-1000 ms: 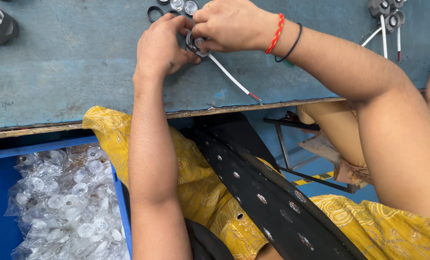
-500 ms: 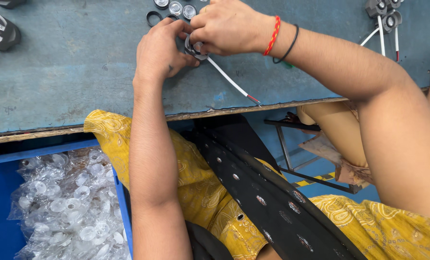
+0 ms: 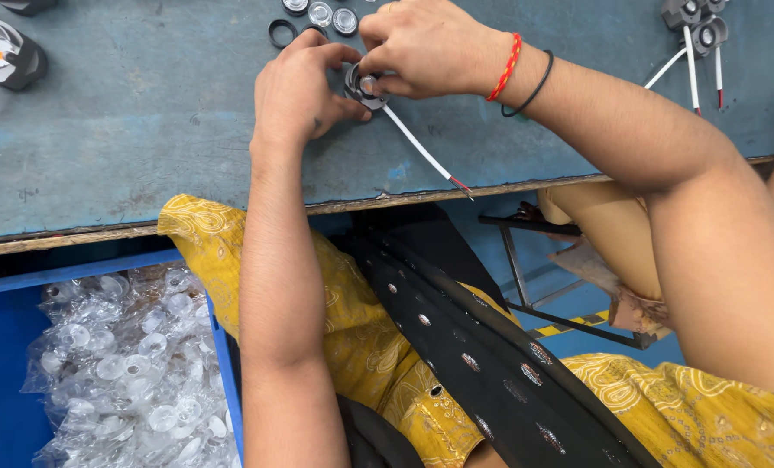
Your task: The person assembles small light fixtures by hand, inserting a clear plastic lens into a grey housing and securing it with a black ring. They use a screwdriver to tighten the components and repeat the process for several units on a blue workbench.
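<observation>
Two hands: both meet on one small part at the far middle of the blue-grey table (image 3: 144, 147).
Bin, lower left: blue bin (image 3: 6, 364) holding a bag of clear plastic caps (image 3: 127, 373), well apart from the hands.
Far left: black round unit (image 3: 6, 56) on the table.
Left hand (image 3: 296, 91): fingers curled, pinching the left rim of the small round housing (image 3: 362, 85).
Housing: between both hands, on the table; its white lead (image 3: 417, 149) runs down-right toward the table edge.
Right hand (image 3: 426, 48): clenched over the housing from above right, fingertips on its centre; equally near.
Loose parts: black ring (image 3: 280, 33) and small lenses (image 3: 320, 13) just beyond the hands.
Far right: finished wired units (image 3: 694, 22).
</observation>
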